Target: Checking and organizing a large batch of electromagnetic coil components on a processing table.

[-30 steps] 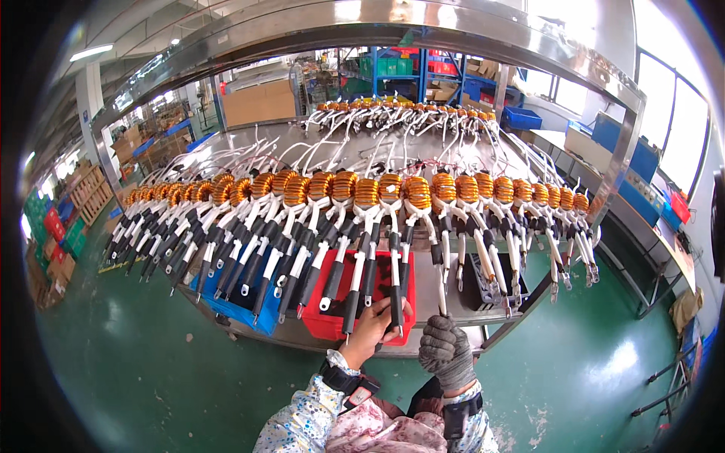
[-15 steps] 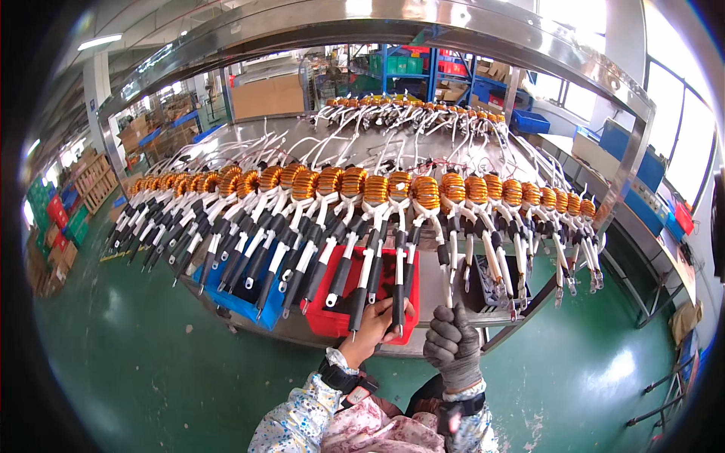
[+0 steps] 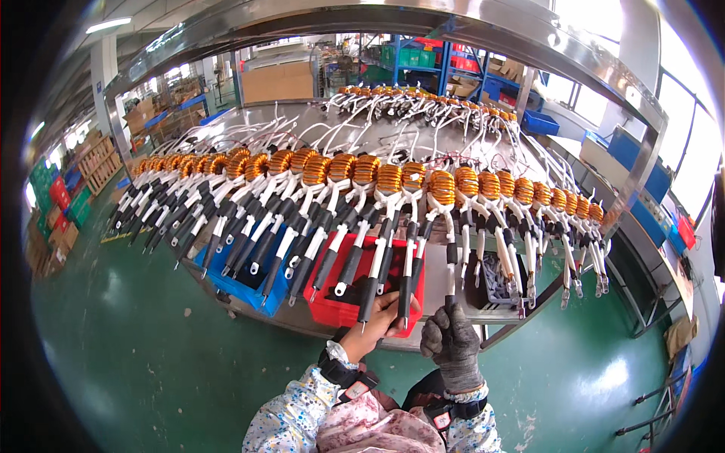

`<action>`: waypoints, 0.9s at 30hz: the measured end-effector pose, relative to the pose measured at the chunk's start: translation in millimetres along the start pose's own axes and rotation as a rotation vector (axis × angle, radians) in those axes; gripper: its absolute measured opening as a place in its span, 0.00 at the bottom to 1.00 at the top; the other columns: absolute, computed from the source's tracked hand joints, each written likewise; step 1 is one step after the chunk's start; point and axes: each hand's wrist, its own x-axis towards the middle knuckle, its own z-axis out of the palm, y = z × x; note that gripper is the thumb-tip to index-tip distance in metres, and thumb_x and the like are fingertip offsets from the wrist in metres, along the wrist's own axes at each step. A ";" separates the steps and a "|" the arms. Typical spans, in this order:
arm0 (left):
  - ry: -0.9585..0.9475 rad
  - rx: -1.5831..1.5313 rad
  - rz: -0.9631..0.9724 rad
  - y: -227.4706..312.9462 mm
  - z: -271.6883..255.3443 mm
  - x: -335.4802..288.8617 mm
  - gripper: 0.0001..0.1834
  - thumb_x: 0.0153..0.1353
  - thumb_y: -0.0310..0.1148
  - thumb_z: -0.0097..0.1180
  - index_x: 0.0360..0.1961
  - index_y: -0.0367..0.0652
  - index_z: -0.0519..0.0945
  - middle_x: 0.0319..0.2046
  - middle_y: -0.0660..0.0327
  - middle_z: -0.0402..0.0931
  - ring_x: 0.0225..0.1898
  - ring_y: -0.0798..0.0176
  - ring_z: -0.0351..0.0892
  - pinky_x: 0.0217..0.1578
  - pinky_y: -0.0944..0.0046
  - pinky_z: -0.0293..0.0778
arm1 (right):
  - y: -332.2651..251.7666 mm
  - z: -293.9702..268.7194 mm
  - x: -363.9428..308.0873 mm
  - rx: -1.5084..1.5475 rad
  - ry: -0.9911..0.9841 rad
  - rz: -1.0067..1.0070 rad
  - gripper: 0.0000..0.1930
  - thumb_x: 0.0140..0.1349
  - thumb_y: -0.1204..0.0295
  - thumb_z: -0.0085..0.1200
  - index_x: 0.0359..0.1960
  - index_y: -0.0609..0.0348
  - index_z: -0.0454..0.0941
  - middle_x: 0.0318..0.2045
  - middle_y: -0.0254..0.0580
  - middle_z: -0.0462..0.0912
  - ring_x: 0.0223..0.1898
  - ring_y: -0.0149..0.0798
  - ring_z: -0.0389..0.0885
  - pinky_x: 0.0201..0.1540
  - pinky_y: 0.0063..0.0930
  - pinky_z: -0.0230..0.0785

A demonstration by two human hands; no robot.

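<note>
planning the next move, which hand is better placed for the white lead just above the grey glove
Right, I'd judge: the gloved right hand is at the lower end of that white lead, fingers curled. The bare left hand is off to the left, at a different black-sleeved lead.

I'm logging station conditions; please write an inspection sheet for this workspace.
Surface: metal table, bearing rows of coils.
Work items: copper-coloured coils; black sleeve on one white lead.
Clutter: red bin and blue bin beneath the leads.
Hands: bare left hand at a sleeved lead, grip unclear; gloved right hand pinching the black sleeve.
Cables: many leads hang past the near edge.
Surroundings: green floor; windows at right.
</note>
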 end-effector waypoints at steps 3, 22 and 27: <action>-0.028 0.039 0.036 -8.3 -3.2 -2.4 0.21 0.64 0.45 0.39 0.38 0.35 0.72 0.14 0.70 0.62 0.10 0.80 0.55 0.11 0.78 0.49 | 8.2 -0.1 1.2 -0.337 0.093 -0.079 0.21 0.62 0.48 0.35 0.24 0.52 0.62 0.15 0.37 0.66 0.15 0.35 0.66 0.19 0.30 0.65; -0.035 0.059 -0.135 -32.4 17.5 -13.8 0.20 0.64 0.44 0.39 0.55 0.50 0.63 0.24 0.70 0.63 0.17 0.80 0.59 0.15 0.78 0.57 | 27.7 -25.4 -8.3 -1.322 0.180 -0.530 0.20 0.42 0.77 0.64 0.40 0.62 0.71 0.27 0.37 0.76 0.29 0.29 0.74 0.35 0.23 0.67; -0.102 0.119 -0.083 -30.5 25.4 -14.2 0.21 0.65 0.45 0.35 0.55 0.47 0.61 0.25 0.67 0.69 0.21 0.78 0.64 0.14 0.78 0.57 | 22.2 -28.8 -10.9 -1.044 0.304 -0.395 0.14 0.42 0.72 0.63 0.30 0.61 0.74 0.32 0.44 0.76 0.32 0.38 0.76 0.35 0.30 0.68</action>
